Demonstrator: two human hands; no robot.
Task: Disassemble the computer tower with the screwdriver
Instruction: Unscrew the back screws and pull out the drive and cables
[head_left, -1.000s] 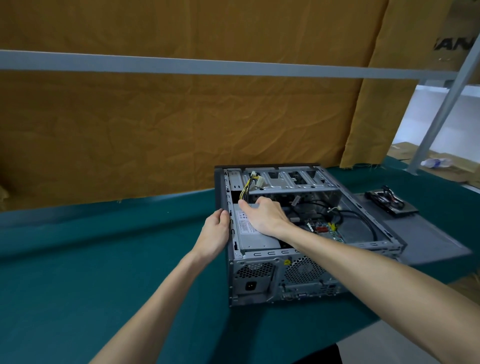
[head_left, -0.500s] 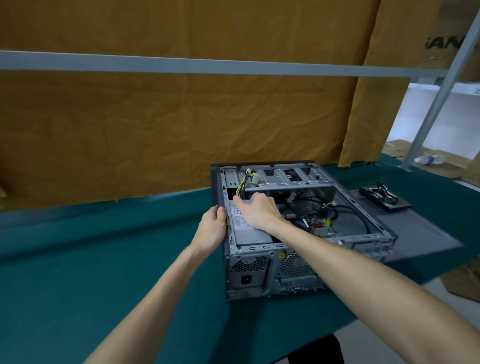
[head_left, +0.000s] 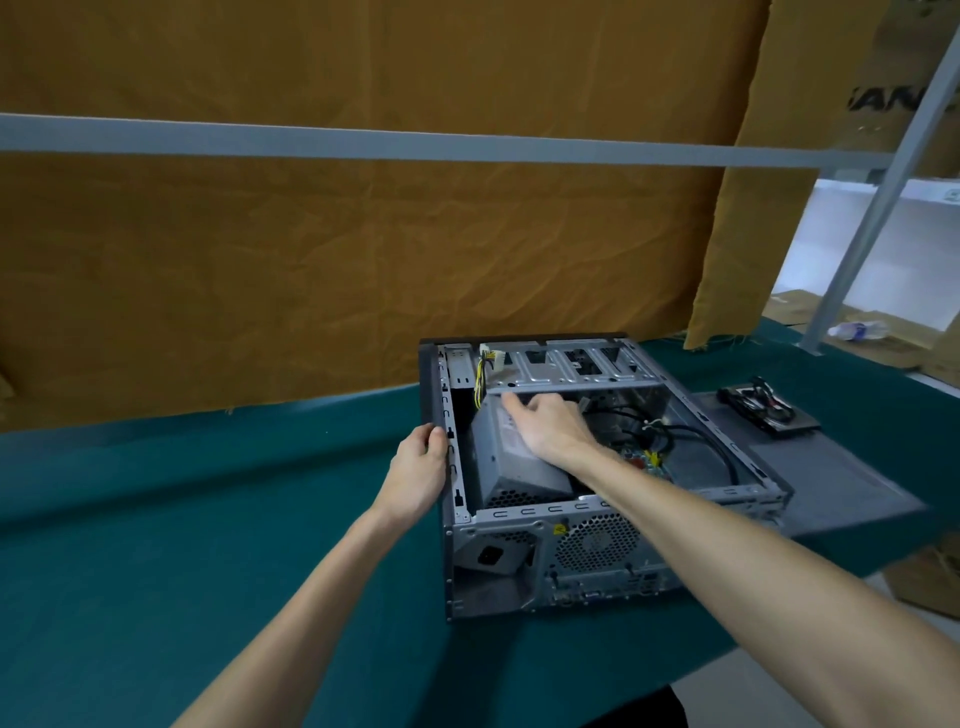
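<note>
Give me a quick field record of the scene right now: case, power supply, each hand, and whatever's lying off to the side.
case: computer tower on its side, open, on the green table
power supply: tilted, far end raised inside the case
left hand: grips the case's left edge
right hand: on the power supply's raised end
side panel: flat, right of the case
removed part: with cables, on the panel's far end
screwdriver: not visible

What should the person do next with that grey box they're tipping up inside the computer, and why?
Probably keep lifting the power supply up and out. It sits tilted in the computer tower, its far end raised under the right hand, while the left hand grips the case's side. Its yellow and black cables should be watched for snagging.
</note>
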